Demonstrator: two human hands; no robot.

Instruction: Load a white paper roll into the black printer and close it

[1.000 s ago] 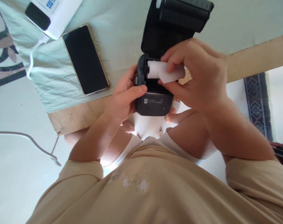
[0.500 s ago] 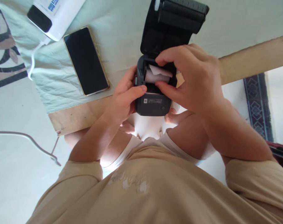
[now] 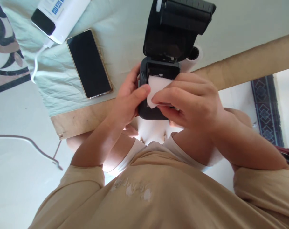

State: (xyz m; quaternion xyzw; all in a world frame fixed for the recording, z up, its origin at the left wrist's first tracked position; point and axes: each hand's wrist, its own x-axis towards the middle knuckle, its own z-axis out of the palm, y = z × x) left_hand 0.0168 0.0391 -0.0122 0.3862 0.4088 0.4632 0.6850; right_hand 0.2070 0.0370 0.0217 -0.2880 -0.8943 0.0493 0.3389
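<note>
Pale green wrinkled cloth (image 3: 125, 38) covers a surface edged by a bare light-brown wooden board (image 3: 249, 60), and beyond the right end of the view's floor area lies a dark patterned strip of fabric (image 3: 268, 109). Over the board's near edge, the person's left hand (image 3: 127, 100) holds a black, box-shaped plastic device (image 3: 150, 114) by its left side, its grip closed around the casing with the thumb on the rim of the opening. A hinged black plastic lid (image 3: 168, 41) stands open on the far side. Across the device's opening lies a white paper strip (image 3: 158, 85); the right hand (image 3: 192, 100) has its grip pinched on the strip's near end, between thumb and forefinger. Just past the device, partly behind the lid, rests a white roll with a black hollow core (image 3: 188, 63). Farther left on the cloth lie a black-screened smartphone in a clear case (image 3: 89, 63) and a white, rounded plastic unit (image 3: 68, 19) with a white cable (image 3: 36, 62) plugged in.
</note>
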